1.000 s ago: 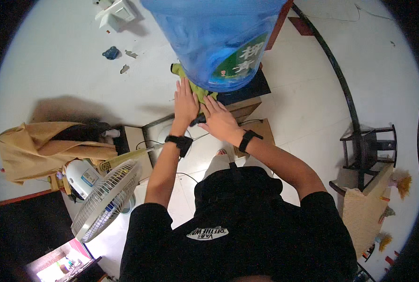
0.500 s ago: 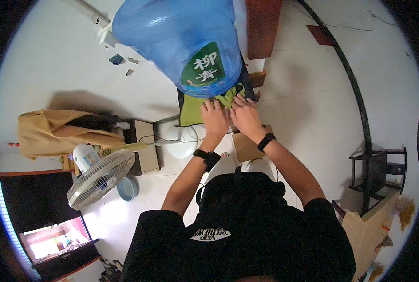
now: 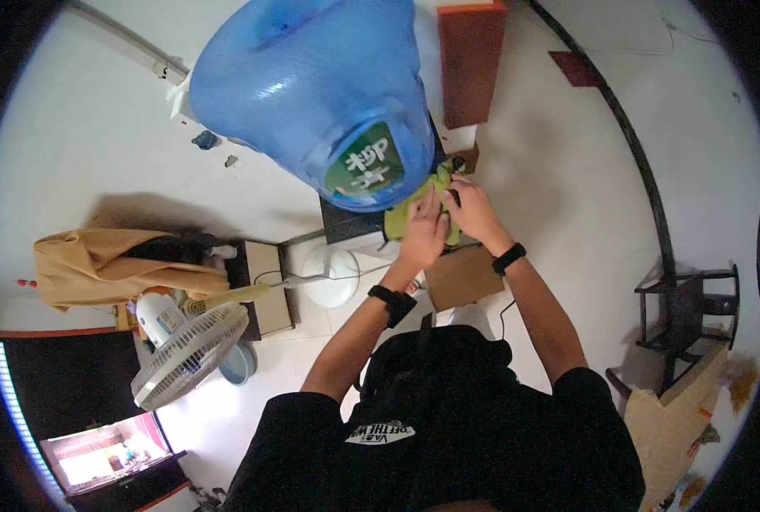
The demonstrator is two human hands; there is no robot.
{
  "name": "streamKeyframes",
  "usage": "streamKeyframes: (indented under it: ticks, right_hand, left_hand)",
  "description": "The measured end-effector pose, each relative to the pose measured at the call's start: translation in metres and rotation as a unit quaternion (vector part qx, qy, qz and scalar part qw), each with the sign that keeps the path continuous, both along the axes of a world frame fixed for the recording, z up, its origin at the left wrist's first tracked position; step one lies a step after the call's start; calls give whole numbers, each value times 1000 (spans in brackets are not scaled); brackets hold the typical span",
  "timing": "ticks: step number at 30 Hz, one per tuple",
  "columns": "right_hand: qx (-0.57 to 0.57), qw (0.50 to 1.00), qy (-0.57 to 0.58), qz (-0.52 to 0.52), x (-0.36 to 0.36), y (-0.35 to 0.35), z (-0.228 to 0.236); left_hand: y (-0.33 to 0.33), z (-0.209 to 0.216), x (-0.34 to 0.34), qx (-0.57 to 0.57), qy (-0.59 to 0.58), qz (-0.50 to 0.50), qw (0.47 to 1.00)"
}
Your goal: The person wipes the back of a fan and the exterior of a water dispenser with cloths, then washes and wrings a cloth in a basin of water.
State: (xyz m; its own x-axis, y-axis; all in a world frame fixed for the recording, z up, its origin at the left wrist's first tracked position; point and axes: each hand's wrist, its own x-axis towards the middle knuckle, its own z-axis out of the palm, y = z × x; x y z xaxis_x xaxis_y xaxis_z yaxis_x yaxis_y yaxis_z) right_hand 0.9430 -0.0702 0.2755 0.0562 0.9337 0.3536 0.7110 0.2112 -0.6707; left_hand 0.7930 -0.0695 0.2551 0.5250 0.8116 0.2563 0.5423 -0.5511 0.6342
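A piece of yellow-green fabric (image 3: 395, 224), bunched and folded, lies by the base of a large blue water jug (image 3: 303, 94) with a green label. My left hand (image 3: 425, 232) has its fingers curled into the fabric, close to the jug's lower rim. Just to its right, my right hand (image 3: 475, 212) pinches the gathered part of the same fabric. A small dark piece shows at the fabric's far right end. Under the jug, a black-topped stand (image 3: 344, 225) shows at its near left corner. My fingertips are partly hidden in the folds.
A white fan (image 3: 191, 354) stands at the left, near a cabinet draped with tan cloth (image 3: 116, 264). A white round stool (image 3: 330, 277) and a cardboard box (image 3: 464, 277) are below the stand. A dark chair (image 3: 687, 316) stands at the right.
The fabric, spread along the stand's front before, is now drawn together toward the right, baring the stand's black corner. Both hands have shifted right and nearer. The jug appears lower in view.
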Motion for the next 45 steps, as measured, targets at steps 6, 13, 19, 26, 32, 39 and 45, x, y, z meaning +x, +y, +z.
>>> streamKeyframes:
  ticks: [6,13,19,26,32,39,45]
  right_hand:
    - [-81,996,-24,27,15,40,-10]
    - [-51,988,-138,46,10,94,-11]
    - [-196,961,189,52,53,152,-121]
    - [-168,891,412,92,55,172,-166]
    - [-101,951,274,102,58,176,-147]
    - [-37,992,91,79,66,171,-117]
    - [-78,986,-145,0,24,101,-62]
  left_hand:
    - [22,-15,24,-10,-15,-14,1000]
    - [12,-3,17,46,124,-6,991]
    - [2,-16,15,76,188,54,978]
    - [20,-2,43,29,268,51,962]
    - [26,3,47,-27,222,63,973]
    - [9,16,36,33,231,40,971]
    - [-10,-7,-26,7,124,-45,991]
